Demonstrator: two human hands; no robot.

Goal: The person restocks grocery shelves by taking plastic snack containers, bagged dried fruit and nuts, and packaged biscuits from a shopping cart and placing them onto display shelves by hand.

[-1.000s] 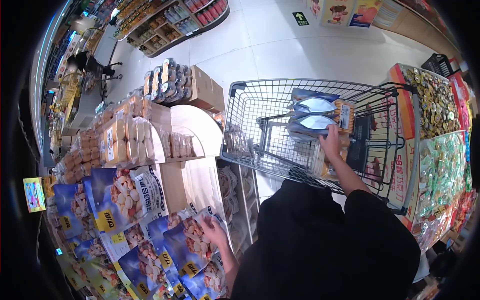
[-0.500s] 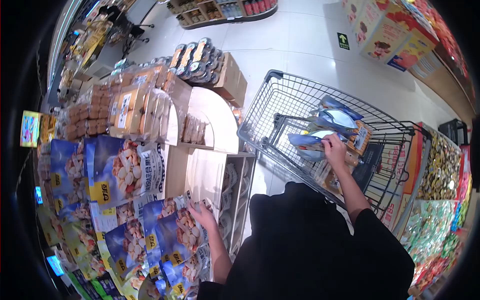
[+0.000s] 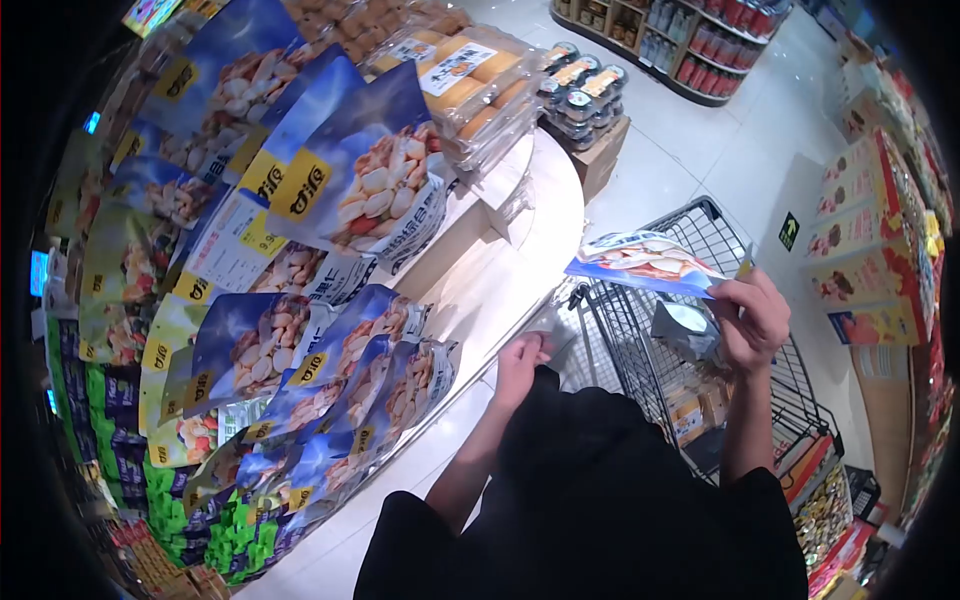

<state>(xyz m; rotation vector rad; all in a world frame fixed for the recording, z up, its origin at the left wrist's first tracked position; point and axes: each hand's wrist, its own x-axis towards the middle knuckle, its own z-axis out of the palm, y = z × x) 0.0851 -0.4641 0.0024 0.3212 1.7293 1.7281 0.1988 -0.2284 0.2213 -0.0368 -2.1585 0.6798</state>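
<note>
My right hand (image 3: 750, 318) grips the edge of a blue nut bag (image 3: 650, 265), which is raised above the shopping cart (image 3: 640, 375). Its printed nuts face up. Inside the cart are another silvery-blue bag (image 3: 688, 325) and packaged baked goods (image 3: 692, 412). Near my body, beside the shelf edge, is my left hand (image 3: 522, 358), fingers curled in; whether anything is between them is too small to make out. Rows of blue nut bags (image 3: 365, 165) stand on the display shelf to the left.
Packaged bread (image 3: 475, 80) and stacked clear tubs (image 3: 585, 95) stand beyond the rounded shelf (image 3: 555, 190). A drinks shelf (image 3: 690, 50) is farther back. Cartons (image 3: 865, 245) and candy bins line the right. Green and purple packets (image 3: 230, 535) fill the lower left.
My right hand has lifted one nut bag out of the cart. My left hand has drawn back from the display bags, its fingers now curled. The view has turned, bringing the display closer.
</note>
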